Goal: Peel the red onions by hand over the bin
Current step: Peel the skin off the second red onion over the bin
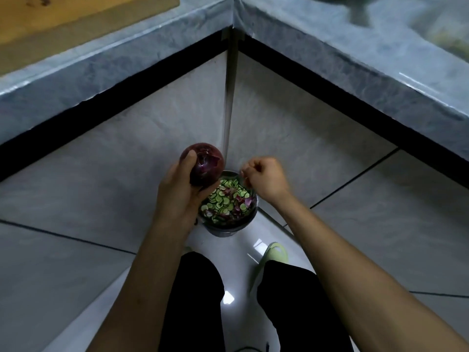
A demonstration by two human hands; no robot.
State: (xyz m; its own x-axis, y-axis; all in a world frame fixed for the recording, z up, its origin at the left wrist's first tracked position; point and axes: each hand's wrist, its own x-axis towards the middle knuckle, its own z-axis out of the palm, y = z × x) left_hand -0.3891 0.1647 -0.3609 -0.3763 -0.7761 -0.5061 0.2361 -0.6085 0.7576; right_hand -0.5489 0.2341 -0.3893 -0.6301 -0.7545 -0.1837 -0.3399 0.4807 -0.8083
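Observation:
My left hand [177, 191] grips a dark red onion [206, 165] from below and the side, thumb on its left face. Loose purple skin curls up at the onion's top. The onion hangs just left of and above a small dark bin [223, 229] on the floor, filled with green and purple vegetable scraps. My right hand [264, 180] hovers over the bin's right rim with its fingers curled in. Whether a scrap of skin is pinched in those fingers is too small to tell.
A grey stone counter [330, 47] forms an inner corner above the bin, with tiled fronts [291, 128] below it. A wooden board [50, 24] lies on the left counter. My legs and a pale green slipper [275, 252] stand on the glossy floor just behind the bin.

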